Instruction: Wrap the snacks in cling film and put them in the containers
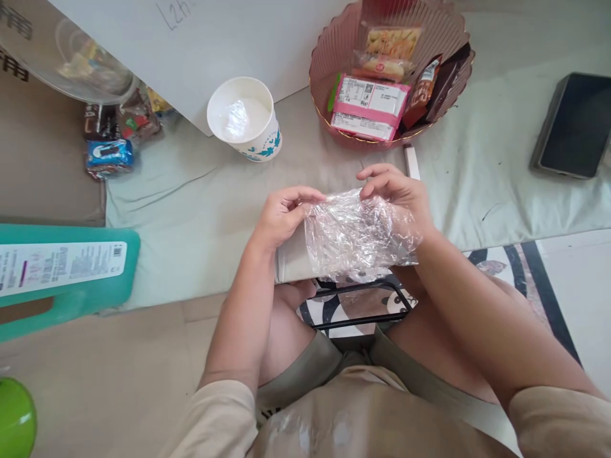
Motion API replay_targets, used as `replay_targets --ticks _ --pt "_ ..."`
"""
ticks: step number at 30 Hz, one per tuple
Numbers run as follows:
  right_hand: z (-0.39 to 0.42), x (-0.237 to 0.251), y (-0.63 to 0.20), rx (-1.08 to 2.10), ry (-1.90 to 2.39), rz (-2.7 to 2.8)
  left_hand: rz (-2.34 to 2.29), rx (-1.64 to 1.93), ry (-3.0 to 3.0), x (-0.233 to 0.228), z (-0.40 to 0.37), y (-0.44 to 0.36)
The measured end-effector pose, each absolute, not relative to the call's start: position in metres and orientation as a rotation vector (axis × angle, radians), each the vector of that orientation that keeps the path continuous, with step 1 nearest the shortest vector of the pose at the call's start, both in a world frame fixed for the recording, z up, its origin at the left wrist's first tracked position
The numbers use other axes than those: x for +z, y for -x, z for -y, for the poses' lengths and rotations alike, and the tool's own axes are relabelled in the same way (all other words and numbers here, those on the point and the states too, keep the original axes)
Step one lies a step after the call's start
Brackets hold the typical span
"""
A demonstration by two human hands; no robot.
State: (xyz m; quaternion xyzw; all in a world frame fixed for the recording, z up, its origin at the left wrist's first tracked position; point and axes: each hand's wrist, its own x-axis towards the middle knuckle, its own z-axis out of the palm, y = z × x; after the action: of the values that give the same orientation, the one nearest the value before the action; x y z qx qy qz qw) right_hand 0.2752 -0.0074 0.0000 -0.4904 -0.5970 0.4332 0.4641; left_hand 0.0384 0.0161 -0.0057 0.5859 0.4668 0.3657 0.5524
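A crumpled sheet of clear plastic wrap (356, 238) is stretched between both my hands above the front edge of a pale green cloth (191, 210). My left hand (281, 216) pinches its left edge. My right hand (398, 191) grips its upper right corner, and part of that hand shows through the film. A paper cup (244, 121) with plastic wrap over its mouth stands on the cloth to the upper left of my hands. A pink ribbed bowl (334, 51) of wrapped snacks sits beyond my right hand.
A dark phone (573, 124) lies at the far right of the cloth. A teal box (67, 270) sits at the left edge, wrapped snacks (109, 156) and a clear lid lie at the upper left, and a white board (200, 38) lies behind the cup.
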Motion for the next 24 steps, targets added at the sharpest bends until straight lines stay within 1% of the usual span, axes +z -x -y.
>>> replay_targets --ticks 4,8,12,17,21,24 --pt "0.008 0.0 -0.274 1.098 1.21 1.444 -1.02 0.879 -1.276 -0.007 -0.017 -0.037" --pt "0.007 -0.006 -0.273 1.01 1.251 1.458 -1.094 0.9 -1.33 -0.005 -0.017 -0.035" --pt "0.003 -0.017 -0.279 1.104 1.295 1.328 -1.142 0.932 -1.46 -0.005 -0.017 -0.034" --pt "-0.002 -0.025 -0.289 1.124 1.314 1.494 -1.169 0.962 -1.552 -0.007 -0.019 -0.031" --pt "0.003 -0.028 -0.286 1.196 1.288 1.479 -1.143 0.994 -1.516 -0.008 -0.021 -0.031" --pt "0.006 -0.031 -0.282 1.17 1.319 1.526 -1.213 1.052 -1.56 -0.009 -0.022 -0.035"
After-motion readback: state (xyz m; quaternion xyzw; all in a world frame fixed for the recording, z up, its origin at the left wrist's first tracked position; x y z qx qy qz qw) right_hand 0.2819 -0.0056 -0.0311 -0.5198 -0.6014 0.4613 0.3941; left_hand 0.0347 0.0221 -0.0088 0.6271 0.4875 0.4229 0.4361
